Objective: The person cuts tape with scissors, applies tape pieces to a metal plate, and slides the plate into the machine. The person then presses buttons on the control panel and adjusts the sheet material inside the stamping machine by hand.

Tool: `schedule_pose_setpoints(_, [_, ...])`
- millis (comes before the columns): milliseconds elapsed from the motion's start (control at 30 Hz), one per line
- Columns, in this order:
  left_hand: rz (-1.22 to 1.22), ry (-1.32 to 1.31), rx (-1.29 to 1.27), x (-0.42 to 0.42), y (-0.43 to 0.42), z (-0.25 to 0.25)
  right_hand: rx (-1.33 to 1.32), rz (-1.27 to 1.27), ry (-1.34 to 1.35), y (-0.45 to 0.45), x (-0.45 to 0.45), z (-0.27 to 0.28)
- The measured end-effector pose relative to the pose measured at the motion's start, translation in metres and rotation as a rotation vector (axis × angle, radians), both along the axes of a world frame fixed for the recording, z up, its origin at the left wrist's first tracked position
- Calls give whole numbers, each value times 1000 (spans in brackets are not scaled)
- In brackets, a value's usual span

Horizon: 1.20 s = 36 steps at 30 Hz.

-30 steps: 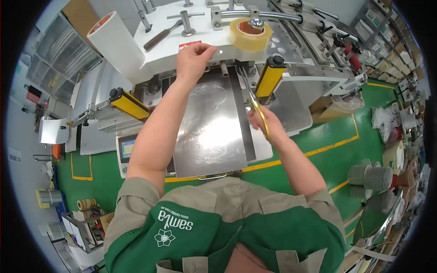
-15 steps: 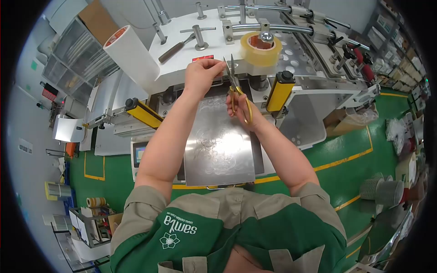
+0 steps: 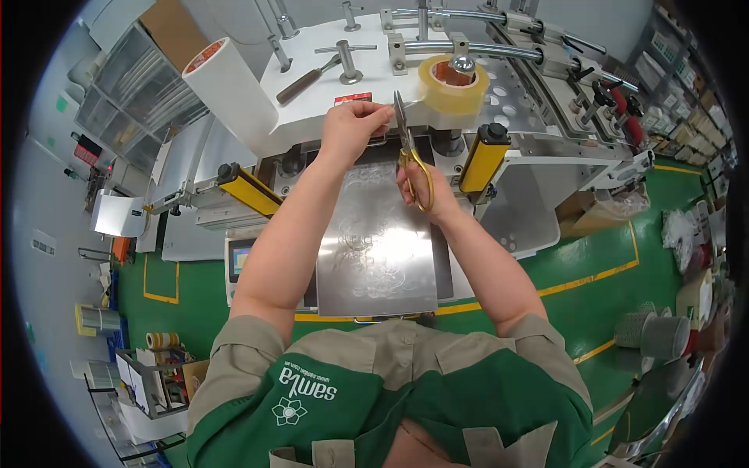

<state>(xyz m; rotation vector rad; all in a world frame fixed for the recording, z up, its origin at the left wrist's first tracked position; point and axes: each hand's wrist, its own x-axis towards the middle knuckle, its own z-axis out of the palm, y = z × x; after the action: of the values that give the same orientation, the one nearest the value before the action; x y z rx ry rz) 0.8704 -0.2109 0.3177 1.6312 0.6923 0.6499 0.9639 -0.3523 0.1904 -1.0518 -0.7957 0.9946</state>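
My left hand [image 3: 353,129] is raised over the far end of the metal plate [image 3: 374,273], thumb and fingertips pinched together. A faint strip of clear tape seems to run from this pinch toward the tape roll [image 3: 437,97]. In my right hand [image 3: 429,189] is a pair of gold-handled scissors [image 3: 406,139], gripped by the handles with the tips pointing away from me. Their blades look closed together, just right of my left fingertips. The roll lies on the white machine top, beyond the scissors. Beside my left hand is a small red packet [image 3: 353,98].
A large white roll [image 3: 228,93] leans at the left of the machine top, near a wooden-handled tool [image 3: 308,80]. Yellow posts [image 3: 484,158] flank the plate. Metal rails [image 3: 484,49] cross the back right. A cardboard box [image 3: 589,210] stands on the floor at right.
The scissor blades have gone from parted to closed. The view has shifted slightly. My left hand keeps its pinch in about the same place.
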Motion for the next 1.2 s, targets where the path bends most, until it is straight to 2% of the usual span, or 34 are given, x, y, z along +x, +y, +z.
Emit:
schedule_pose_setpoints(67, [-82, -9, -87, -7, 1, -4, -102, -5, 48, -11, -3, -1])
schedule_pose_setpoints(100, [-71, -1, -107, -16, -8, -2, -54, 9, 95, -21, -5, -4])
schedule_pose_setpoints(167, [-68, 50, -90, -42, -19, -2, 24, 27, -29, -42, -6, -15])
schedule_pose_setpoints(200, [-135, 82, -84, -59, -21, -6, -66, 70, -56, -56, -5, -8])
schedule_pose_setpoints(267, [-232, 158, -124, -87, -43, 2, -11, -47, -256, -73, -17, 19])
schedule_pose_setpoints(300, [-289, 212, -149, -97, -50, 1, -43, -94, -242, -76, -25, 40])
schedule_pose_setpoints(367, [-348, 297, -133, -110, -66, 3, 25, -44, -43, -82, -41, 75])
schedule_pose_setpoints(400, [-393, 311, -121, -113, -68, -3, 59, -50, -85, -81, -46, 84])
schedule_pose_setpoints(467, [-442, 257, -147, -119, -73, -7, -132, -22, -148, -82, -51, 100])
schedule_pose_setpoints(500, [-424, 299, -157, -122, -76, -1, -108, -65, -210, -81, -55, 96])
schedule_pose_setpoints(567, [-314, 222, -181, -125, -75, -12, -31, -241, -185, -79, -65, 88])
schedule_pose_setpoints(633, [-105, 242, 83, -128, -77, -27, 45, -404, -107, -77, -70, 86])
schedule_pose_setpoints(667, [-64, 158, 31, -129, -80, -33, 77, -412, -70, -77, -69, 85])
schedule_pose_setpoints(733, [-142, 104, -257, -129, -86, -35, 105, -399, 7, -76, -72, 82])
schedule_pose_setpoints(867, [-142, -130, -282, -127, -93, -49, 70, -381, 37, -78, -77, 80])
schedule_pose_setpoints(967, [-155, -116, -304, -132, -95, -46, 41, -400, 0, -84, -80, 78])
schedule_pose_setpoints(1033, [-136, -171, -368, -136, -89, -48, 25, -562, -185, -89, -75, 70])
schedule_pose_setpoints(1067, [-125, -171, -392, -138, -85, -46, -37, -584, -172, -97, -73, 71])
schedule_pose_setpoints(1100, [-117, -177, -390, -140, -82, -48, -155, -460, -278, -114, -66, 65])
schedule_pose_setpoints(1167, [-127, -179, -430, -142, -79, -52, -182, -220, -251, -137, -67, 41])
schedule_pose_setpoints(1200, [-143, -181, -468, -143, -78, -53, -297, -91, -285, -149, -74, 32])
